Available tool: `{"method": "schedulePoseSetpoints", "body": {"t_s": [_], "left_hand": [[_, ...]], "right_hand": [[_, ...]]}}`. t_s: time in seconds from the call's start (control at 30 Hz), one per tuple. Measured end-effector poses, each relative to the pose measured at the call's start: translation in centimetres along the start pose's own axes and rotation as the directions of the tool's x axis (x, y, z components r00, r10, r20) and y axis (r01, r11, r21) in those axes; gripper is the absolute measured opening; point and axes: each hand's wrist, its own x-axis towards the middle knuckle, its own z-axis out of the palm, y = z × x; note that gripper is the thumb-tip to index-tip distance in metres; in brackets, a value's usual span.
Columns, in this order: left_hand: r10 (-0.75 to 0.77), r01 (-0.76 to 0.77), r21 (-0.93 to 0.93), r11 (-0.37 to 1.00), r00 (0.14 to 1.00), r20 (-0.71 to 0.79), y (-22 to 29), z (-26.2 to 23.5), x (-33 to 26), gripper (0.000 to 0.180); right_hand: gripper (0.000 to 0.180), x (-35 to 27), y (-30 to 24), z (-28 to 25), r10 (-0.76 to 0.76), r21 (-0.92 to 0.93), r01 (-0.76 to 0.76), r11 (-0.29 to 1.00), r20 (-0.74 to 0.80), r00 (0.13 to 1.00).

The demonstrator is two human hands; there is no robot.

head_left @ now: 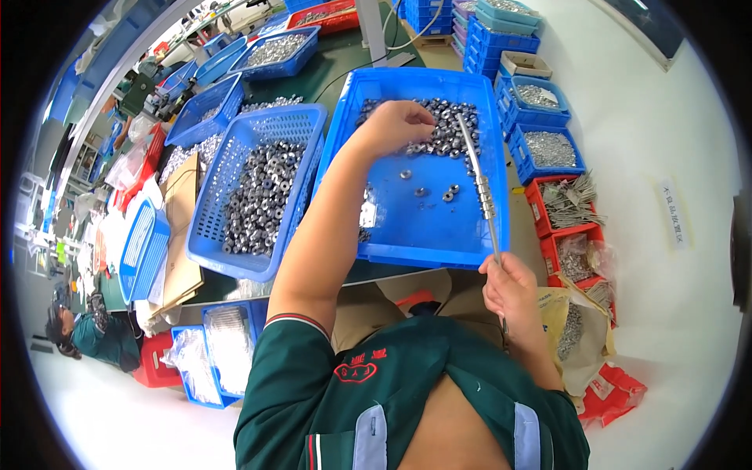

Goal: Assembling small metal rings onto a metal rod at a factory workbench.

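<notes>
Your right hand (509,288) clamps the thin rod (479,184), few nuts threaded | left hand (398,124) pinching into nut pile (439,125) at tray's (470,251) far edge | most remain loose.

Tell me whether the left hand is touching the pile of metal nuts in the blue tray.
Touching. The head view shows the left hand resting fingers-down on the near edge of the pile of metal nuts in the blue tray, with no gap.

The left hand (399,121) reaches into a blue tray (439,227) and rests on a heap of small metal nuts (446,129) — a few lie loose nearby. The right hand (509,290) grips a thin metal rod (479,184) threaded with several nuts, slanting over the tray — beside it, a blue basket (235,262) of similar parts.
</notes>
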Motion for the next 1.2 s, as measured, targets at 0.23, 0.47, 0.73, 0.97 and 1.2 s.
{"method": "schedulePoseSetpoints", "body": {"t_s": [0.23,0.47,0.73,0.97,1.2], "left_hand": [[-0.325,0.104,0.798,0.593,0.938,0.119,-2.1,2.2,-0.3,0.029],[-0.339,0.079,0.893,0.442,0.937,0.085,-3.5,5.1,0.0,0.021],[-0.482,0.339,0.521,0.783,0.86,0.165,-1.1,0.4,0.6,0.023],[-0.097,0.206,-0.626,0.752,0.974,0.205,0.9,-1.3,-0.9,0.02],[0.007,0.178,-0.695,0.697,0.967,0.255,1.7,-0.9,-1.1,0.021]], "right_hand": [[0.017,-0.3,0.2,-0.2,0.02,-0.022,-0.021,1.0,-0.017,1.0],[0.016,-0.4,0.2,-0.4,0.028,-0.007,-0.028,1.0,-0.004,1.0],[0.013,-0.9,0.4,-0.9,0.043,0.02,-0.043,0.999,0.029,0.999],[0.012,-1.1,0.2,-0.9,0.085,0.008,-0.087,0.996,0.093,0.992],[0.012,-0.9,0.1,-0.6,0.056,-0.035,-0.051,0.998,0.165,0.985]]}}
